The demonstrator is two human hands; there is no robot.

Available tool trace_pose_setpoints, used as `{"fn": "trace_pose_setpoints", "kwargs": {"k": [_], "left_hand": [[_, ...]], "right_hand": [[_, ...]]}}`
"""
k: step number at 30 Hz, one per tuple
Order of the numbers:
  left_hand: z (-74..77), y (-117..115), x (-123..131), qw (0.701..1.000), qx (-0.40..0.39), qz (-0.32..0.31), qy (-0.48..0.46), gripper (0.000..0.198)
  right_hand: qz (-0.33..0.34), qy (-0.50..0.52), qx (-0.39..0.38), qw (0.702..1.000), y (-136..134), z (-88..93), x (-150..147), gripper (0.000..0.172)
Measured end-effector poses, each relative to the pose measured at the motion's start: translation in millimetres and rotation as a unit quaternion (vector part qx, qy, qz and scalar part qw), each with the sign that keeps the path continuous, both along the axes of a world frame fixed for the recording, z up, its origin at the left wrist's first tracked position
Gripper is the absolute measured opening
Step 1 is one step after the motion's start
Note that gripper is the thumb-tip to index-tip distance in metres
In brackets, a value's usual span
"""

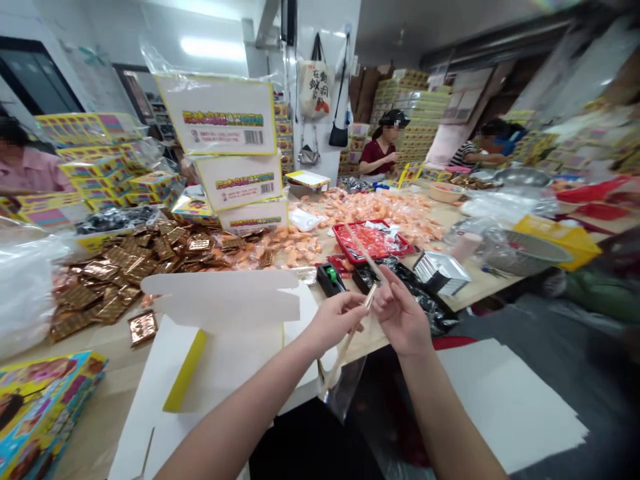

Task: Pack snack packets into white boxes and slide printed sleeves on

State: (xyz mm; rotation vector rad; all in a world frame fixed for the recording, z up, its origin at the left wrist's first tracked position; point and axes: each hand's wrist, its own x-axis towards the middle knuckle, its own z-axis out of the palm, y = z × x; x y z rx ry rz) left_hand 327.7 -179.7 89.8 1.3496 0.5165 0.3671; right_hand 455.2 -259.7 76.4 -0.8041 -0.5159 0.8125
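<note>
The left hand and right hand were bare, as were the forearms. Black clothing covered the body between the arms.

One head-worn camera looks forward and down from the person's head, its wide lens bowing the frame's edges. The bare left hand and bare right hand sit close below it, while the long pale-wood bench runs back to a seated person in a dark red shirt.
</note>
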Motion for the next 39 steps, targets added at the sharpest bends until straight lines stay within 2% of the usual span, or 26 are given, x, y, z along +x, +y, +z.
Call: {"fn": "trace_pose_setpoints", "kwargs": {"k": [4,6,11,14,17,21,23,26,28,30,32,35,39], "left_hand": [[2.3,-5.7,-17.7,0.997,-0.081,0.010,-0.008,0.016],[4.7,-9.0,-25.1,0.992,-0.121,0.008,-0.015,0.018],[9.6,-8.7,-34.5,0.986,-0.163,0.004,-0.045,0.029],[5.7,-3.2,-36.3,0.992,-0.104,0.032,-0.059,0.037],[0.3,-1.7,-37.6,0.993,-0.043,0.084,-0.075,0.041],[-2.8,-8.7,-39.7,0.985,-0.015,0.153,-0.085,0.032],[-3.1,-12.1,-41.1,0.980,-0.009,0.179,-0.083,0.029],[-3.8,-12.8,-44.5,0.973,-0.002,0.218,-0.080,0.026],[-5.0,-10.8,-47.5,0.968,0.003,0.237,-0.078,0.026],[-6.9,-8.4,-49.8,0.966,0.007,0.247,-0.075,0.026],[-9.7,-6.2,-50.5,0.964,0.011,0.254,-0.073,0.025],[-14.6,-3.7,-49.1,0.962,0.019,0.262,-0.070,0.024],[-19.2,-0.1,-49.4,0.957,0.035,0.281,-0.063,0.024]], "right_hand": [[-0.101,-0.049,-0.017,0.994,-5.3,-6.6,-8.8,0.031],[-0.108,-0.035,-0.019,0.993,-4.0,-7.8,-14.9,0.028],[0.051,0.062,-0.034,0.996,6.1,-10.9,-31.1,0.029],[0.108,0.071,-0.063,0.990,9.8,-13.7,-41.8,0.030],[0.125,0.098,-0.057,0.986,10.2,-13.2,-53.8,0.032],[0.094,0.125,-0.047,0.987,12.0,-11.0,-68.5,0.032],[0.059,0.101,-0.042,0.992,15.0,-13.8,-72.9,0.032],[-0.058,-0.033,-0.043,0.997,20.5,-23.8,-76.0,0.031],[-0.138,-0.161,-0.051,0.976,23.6,-31.1,-77.7,0.031],[-0.162,-0.225,-0.055,0.959,26.0,-35.9,-80.7,0.035],[-0.153,-0.192,-0.051,0.968,28.6,-36.4,-85.1,0.037],[-0.129,-0.074,-0.023,0.989,33.5,-30.2,-90.3,0.037],[-0.099,0.029,-0.009,0.995,35.7,-19.0,-83.3,0.037]]}}
